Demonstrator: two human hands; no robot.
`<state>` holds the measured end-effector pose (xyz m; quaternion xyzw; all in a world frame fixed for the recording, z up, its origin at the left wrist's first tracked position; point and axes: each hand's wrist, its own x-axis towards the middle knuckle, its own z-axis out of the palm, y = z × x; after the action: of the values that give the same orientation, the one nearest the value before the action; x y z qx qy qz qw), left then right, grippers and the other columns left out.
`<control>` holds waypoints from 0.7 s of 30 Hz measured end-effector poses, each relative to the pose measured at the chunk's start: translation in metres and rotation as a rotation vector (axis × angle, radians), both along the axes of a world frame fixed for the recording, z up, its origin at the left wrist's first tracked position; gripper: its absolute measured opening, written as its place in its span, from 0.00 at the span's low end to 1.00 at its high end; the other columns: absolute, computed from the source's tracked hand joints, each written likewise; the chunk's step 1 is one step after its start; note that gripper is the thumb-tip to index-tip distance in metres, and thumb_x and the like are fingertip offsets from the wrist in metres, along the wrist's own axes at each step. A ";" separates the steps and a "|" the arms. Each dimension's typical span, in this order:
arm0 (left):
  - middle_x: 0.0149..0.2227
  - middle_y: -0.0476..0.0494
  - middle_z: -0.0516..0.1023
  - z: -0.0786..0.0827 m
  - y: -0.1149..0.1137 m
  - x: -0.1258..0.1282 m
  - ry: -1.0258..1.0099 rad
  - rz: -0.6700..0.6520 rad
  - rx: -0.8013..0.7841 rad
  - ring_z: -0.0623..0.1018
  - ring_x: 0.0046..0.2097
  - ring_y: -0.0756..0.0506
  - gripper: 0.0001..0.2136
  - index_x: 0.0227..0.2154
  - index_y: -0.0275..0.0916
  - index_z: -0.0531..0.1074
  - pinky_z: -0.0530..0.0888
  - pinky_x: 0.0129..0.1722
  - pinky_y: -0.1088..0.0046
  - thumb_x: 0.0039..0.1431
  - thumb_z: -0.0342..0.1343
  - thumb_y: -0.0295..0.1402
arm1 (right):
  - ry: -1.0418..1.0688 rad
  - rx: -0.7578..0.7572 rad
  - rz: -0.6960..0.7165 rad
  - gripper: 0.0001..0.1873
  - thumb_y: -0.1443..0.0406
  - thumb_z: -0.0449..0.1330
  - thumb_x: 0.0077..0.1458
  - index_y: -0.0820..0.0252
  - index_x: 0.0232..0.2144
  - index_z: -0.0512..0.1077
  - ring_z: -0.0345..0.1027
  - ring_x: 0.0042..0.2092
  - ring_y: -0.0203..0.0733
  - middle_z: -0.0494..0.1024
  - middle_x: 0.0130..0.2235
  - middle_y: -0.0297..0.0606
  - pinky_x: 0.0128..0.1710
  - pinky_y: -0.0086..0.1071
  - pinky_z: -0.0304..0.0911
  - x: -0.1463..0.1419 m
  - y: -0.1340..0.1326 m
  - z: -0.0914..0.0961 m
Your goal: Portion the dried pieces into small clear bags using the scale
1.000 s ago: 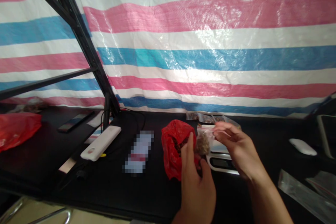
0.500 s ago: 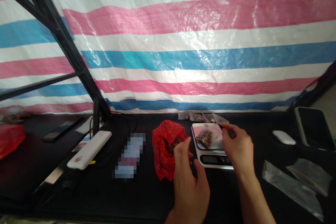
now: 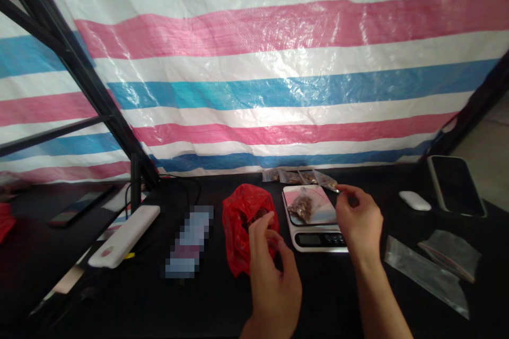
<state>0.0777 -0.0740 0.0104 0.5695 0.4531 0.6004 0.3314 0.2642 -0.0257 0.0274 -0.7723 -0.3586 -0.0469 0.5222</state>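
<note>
A white kitchen scale (image 3: 296, 238) with a dark display sits on the black table. On its reflective plate lies a small clear bag (image 3: 304, 206) with brown bits in it. My right hand (image 3: 362, 228) is at the scale's right edge, thumb and forefinger pinched together; what is between them, if anything, I cannot make out. Left of the scale stands a red plastic bag (image 3: 234, 233), its mouth open on dark brown contents. My left hand (image 3: 274, 280) hovers over the near right side of the red bag, fingers curved and apart, holding nothing visible.
Several small filled bags (image 3: 290, 176) line up behind the scale. To the right lie flat clear bags (image 3: 427, 275), a white rounded case (image 3: 414, 201) and a phone (image 3: 457, 185). A white power strip (image 3: 125, 235) and a blurred-out rectangle (image 3: 190, 243) are on the left.
The camera view has shifted a little, so the table things appear further left. My left hand has drawn slightly left over the red bag. My right hand is still pinched beside the scale.
</note>
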 end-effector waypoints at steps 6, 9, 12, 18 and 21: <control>0.48 0.39 0.73 0.001 -0.003 -0.004 -0.054 0.013 -0.043 0.77 0.42 0.46 0.17 0.59 0.44 0.64 0.75 0.45 0.68 0.68 0.51 0.32 | -0.058 -0.071 0.017 0.23 0.60 0.51 0.52 0.60 0.39 0.82 0.71 0.37 0.55 0.80 0.38 0.51 0.41 0.44 0.63 -0.001 0.004 -0.007; 0.47 0.39 0.74 0.002 -0.004 -0.005 -0.079 0.015 -0.058 0.77 0.42 0.45 0.17 0.57 0.43 0.66 0.75 0.43 0.69 0.67 0.54 0.33 | -0.118 -0.112 0.042 0.22 0.60 0.51 0.54 0.60 0.40 0.83 0.71 0.38 0.54 0.79 0.36 0.49 0.41 0.43 0.63 0.001 0.006 -0.014; 0.48 0.38 0.74 0.001 -0.005 -0.003 -0.075 0.013 -0.060 0.77 0.43 0.45 0.17 0.58 0.44 0.66 0.75 0.42 0.70 0.68 0.53 0.33 | -0.174 -0.167 0.088 0.20 0.61 0.52 0.57 0.59 0.41 0.83 0.71 0.37 0.52 0.79 0.35 0.47 0.40 0.42 0.62 0.002 0.008 -0.019; 0.51 0.38 0.71 -0.005 -0.004 0.000 -0.057 0.027 0.036 0.77 0.42 0.47 0.16 0.60 0.44 0.63 0.75 0.43 0.70 0.71 0.48 0.33 | -0.202 -0.336 0.076 0.20 0.59 0.54 0.61 0.57 0.45 0.83 0.70 0.40 0.54 0.78 0.38 0.48 0.39 0.42 0.60 -0.002 0.010 -0.018; 0.51 0.39 0.71 -0.006 -0.005 -0.001 -0.017 0.018 0.071 0.77 0.43 0.47 0.16 0.60 0.44 0.63 0.75 0.47 0.68 0.71 0.47 0.31 | -0.203 -0.341 0.065 0.20 0.57 0.54 0.62 0.56 0.45 0.83 0.70 0.41 0.55 0.77 0.39 0.48 0.40 0.43 0.60 -0.004 0.010 -0.017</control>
<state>0.0772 -0.0785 0.0045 0.5718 0.4337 0.6239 0.3092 0.2597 -0.0154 0.0103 -0.8288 -0.4370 -0.0460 0.3464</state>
